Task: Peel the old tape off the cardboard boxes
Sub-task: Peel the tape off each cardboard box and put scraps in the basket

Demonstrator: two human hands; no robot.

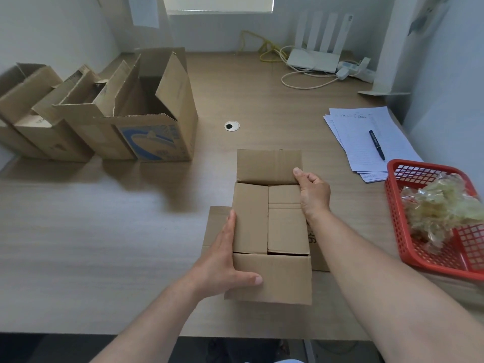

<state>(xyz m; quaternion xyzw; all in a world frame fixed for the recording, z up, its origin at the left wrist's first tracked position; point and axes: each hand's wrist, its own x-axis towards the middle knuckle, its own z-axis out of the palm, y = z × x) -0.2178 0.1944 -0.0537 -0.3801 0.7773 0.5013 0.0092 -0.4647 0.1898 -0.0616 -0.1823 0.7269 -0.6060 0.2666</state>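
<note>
- The desk carries everything; the work sits at its near middle, straight ahead of the person.
- A row of open boxes stands well apart at the far left, flaps up, out of the way of both arms.
- The small box, the one in hand, lies with its long axis running away from the person. Its top flaps are folded in but not sealed, and it rests on a flat cardboard sheet.
- The red basket sits near the right forearm and holds a wad of peeled tape. It looks like the drop spot, and the right hand is the nearer one to it.
- Papers with a pen on top lie beyond the basket.
- The left hand lies spread and flat against the box's left wall, fingers straight, thumb across the near flap. It steadies the box and does not clasp it.
- The right hand grips the far right corner, thumb on the far flap, fingers curled at the right edge.
- Faint pale bands cross the far flap just left of the right thumb. I cannot tell whether they are tape. If they are, the right hand is nearest, and a peel would likely run toward the person.
- Nothing stands between the hands and the box.
</note>
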